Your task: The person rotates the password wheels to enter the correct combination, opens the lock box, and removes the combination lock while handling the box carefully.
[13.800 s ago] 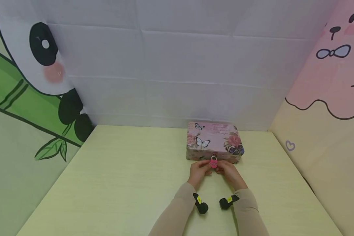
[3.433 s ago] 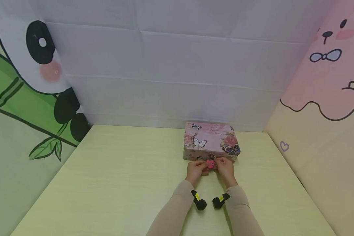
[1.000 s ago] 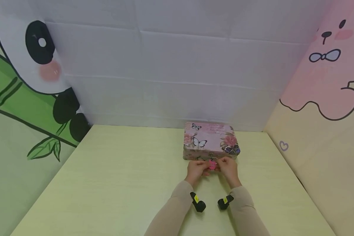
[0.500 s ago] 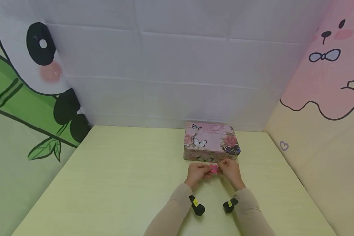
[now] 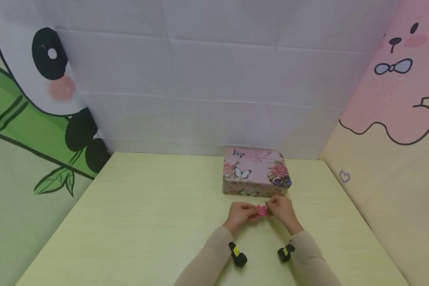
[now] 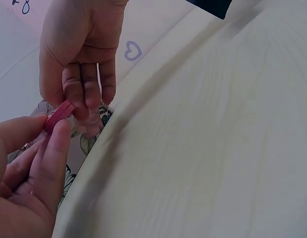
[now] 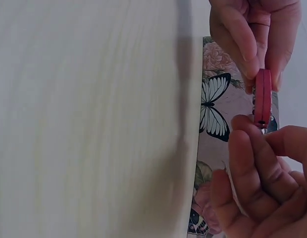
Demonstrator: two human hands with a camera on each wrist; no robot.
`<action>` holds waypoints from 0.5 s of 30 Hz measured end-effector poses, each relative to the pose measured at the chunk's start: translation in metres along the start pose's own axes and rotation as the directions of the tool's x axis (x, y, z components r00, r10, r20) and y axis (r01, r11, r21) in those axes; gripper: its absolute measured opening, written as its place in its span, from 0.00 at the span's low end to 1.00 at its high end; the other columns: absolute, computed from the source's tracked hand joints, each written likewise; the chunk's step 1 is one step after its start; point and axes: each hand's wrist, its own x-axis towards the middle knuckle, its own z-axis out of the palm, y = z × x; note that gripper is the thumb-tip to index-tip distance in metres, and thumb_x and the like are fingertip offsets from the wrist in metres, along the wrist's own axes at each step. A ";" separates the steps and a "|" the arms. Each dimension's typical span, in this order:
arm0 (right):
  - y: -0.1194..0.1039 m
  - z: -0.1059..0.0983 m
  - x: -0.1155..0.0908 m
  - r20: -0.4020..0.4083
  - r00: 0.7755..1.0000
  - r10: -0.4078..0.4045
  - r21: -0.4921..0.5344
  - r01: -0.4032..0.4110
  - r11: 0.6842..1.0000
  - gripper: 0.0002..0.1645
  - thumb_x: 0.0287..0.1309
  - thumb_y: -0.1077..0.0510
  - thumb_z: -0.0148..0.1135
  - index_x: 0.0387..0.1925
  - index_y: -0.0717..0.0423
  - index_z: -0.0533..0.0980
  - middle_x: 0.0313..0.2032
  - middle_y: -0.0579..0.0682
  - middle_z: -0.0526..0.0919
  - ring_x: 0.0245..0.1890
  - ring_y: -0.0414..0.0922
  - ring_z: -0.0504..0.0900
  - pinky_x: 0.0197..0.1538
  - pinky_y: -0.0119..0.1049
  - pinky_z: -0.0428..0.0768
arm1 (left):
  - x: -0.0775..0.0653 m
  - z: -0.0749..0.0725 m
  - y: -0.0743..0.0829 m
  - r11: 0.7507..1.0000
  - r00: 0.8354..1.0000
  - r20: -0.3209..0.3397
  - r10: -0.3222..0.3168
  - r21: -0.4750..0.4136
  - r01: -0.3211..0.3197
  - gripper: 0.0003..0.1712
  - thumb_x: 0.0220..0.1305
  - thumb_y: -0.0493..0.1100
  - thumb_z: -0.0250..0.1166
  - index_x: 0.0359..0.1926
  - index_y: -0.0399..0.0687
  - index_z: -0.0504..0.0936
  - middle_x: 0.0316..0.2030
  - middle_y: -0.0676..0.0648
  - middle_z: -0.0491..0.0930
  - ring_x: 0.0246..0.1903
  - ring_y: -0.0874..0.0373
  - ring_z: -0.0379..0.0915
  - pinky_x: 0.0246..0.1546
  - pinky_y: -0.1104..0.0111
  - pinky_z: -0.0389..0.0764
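A pink combination padlock (image 5: 262,210) is held between both hands, just in front of the closed floral box (image 5: 256,167). My left hand (image 5: 240,214) pinches the padlock body between thumb and fingers, clearly seen in the left wrist view (image 6: 29,168). At the shackle end, my right hand (image 5: 282,208) pinches with thumb and index finger; its other fingers curl loosely in the right wrist view. The metal shackle (image 7: 264,130) is mostly covered by the right fingertips. On the box front, the small latch (image 5: 256,186) has no lock on it.
The box stands on a pale wood-look table (image 5: 146,214), near the white back wall (image 5: 214,79). Cartoon-printed panels flank the table on the left and right. Black wrist cameras (image 5: 238,256) hang beneath both sleeves.
Earlier the padlock hung on the box's latch; then its shackle opened and it came off. Over the last second both hands have drawn it toward me and slightly right, away from the box.
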 end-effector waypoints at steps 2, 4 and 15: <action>0.001 -0.001 -0.002 0.015 1.000 -0.015 -0.028 0.015 1.000 0.10 0.57 0.67 0.60 0.20 0.62 0.77 0.17 0.47 0.80 0.18 0.40 0.77 0.21 0.30 0.74 | -0.003 -0.001 -0.001 1.000 1.000 0.010 -0.008 0.011 0.008 0.07 0.60 0.29 0.69 0.37 0.24 0.85 0.31 0.36 0.86 0.25 0.56 0.84 0.32 0.64 0.89; 0.002 -0.001 -0.004 0.033 0.999 -0.021 -0.048 0.022 0.999 0.10 0.56 0.67 0.60 0.20 0.62 0.78 0.17 0.47 0.79 0.17 0.40 0.76 0.20 0.30 0.74 | -0.006 -0.001 -0.002 1.000 1.000 0.025 -0.012 0.026 0.011 0.07 0.61 0.29 0.69 0.37 0.24 0.85 0.31 0.36 0.86 0.26 0.55 0.84 0.32 0.63 0.89; 0.009 -0.002 -0.011 0.105 0.994 -0.039 -0.115 0.051 0.992 0.09 0.54 0.67 0.61 0.20 0.60 0.78 0.17 0.44 0.76 0.19 0.40 0.71 0.21 0.31 0.71 | -0.016 -0.001 -0.005 0.995 0.994 0.081 -0.075 0.066 0.070 0.04 0.59 0.26 0.68 0.35 0.25 0.85 0.27 0.36 0.85 0.24 0.55 0.83 0.30 0.65 0.88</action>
